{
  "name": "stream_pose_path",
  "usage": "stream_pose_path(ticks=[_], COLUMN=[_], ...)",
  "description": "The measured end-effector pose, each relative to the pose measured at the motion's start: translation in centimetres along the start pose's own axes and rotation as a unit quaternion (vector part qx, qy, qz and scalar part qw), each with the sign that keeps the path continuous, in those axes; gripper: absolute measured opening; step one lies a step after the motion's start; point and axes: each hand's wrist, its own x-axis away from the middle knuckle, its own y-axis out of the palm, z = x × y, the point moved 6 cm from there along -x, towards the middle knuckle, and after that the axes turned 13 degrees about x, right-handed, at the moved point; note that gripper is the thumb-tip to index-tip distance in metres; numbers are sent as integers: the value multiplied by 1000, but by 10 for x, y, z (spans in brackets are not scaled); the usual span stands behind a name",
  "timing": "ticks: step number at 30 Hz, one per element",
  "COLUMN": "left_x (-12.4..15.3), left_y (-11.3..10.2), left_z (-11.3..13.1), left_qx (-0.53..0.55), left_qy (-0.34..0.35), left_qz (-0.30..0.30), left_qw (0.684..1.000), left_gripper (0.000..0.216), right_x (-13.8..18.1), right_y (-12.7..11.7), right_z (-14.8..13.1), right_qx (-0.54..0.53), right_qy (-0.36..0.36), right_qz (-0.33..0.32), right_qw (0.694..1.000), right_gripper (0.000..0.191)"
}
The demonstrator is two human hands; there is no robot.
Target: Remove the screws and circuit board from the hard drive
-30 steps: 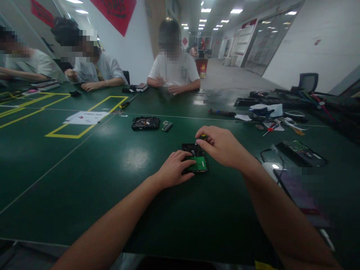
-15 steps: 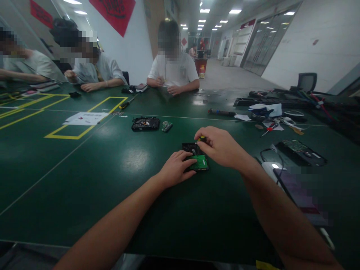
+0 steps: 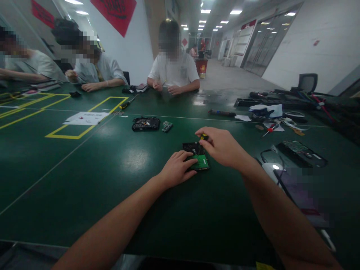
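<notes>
A hard drive (image 3: 203,162) lies on the green table, its black casing at the far side and its green circuit board at the near side. My left hand (image 3: 174,169) grips it from the left, fingers over the board and thumb along the near edge. Above the drive's far right part, my right hand (image 3: 222,147) is closed around the yellow and black handle of a screwdriver (image 3: 204,137). The screwdriver points down at the casing; its tip is too small to make out. Past the drive lie a small circuit board (image 3: 167,126) and an opened black drive casing (image 3: 145,123).
On the right are another drive with a circuit board (image 3: 302,153), a cable and a purple-screened device (image 3: 298,191). Farther back lie a dark pen-shaped tool (image 3: 222,113) and a red screwdriver (image 3: 270,129). A white paper (image 3: 86,118) lies left; several people sit across the table.
The yellow and black handle has turned slightly in my right hand's fingers. My left hand stays on the hard drive. Across the table, one person's hand has shifted a little.
</notes>
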Motion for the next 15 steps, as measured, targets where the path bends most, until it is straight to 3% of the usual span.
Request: stream_pose_path(ticks=[12,15], left_x=[1,1], left_y=[-1,-1], left_z=[-1,0], left_qx=[15,16], left_qy=[-9,-8], left_qz=[-8,-10], left_qw=[1000,1000], left_gripper=[46,46], right_x=[-2,-1], right_y=[3,5], right_z=[4,3], right_qx=[28,17], right_qy=[18,26], right_qz=[16,-3], right_qw=[999,1000], right_gripper=[12,17])
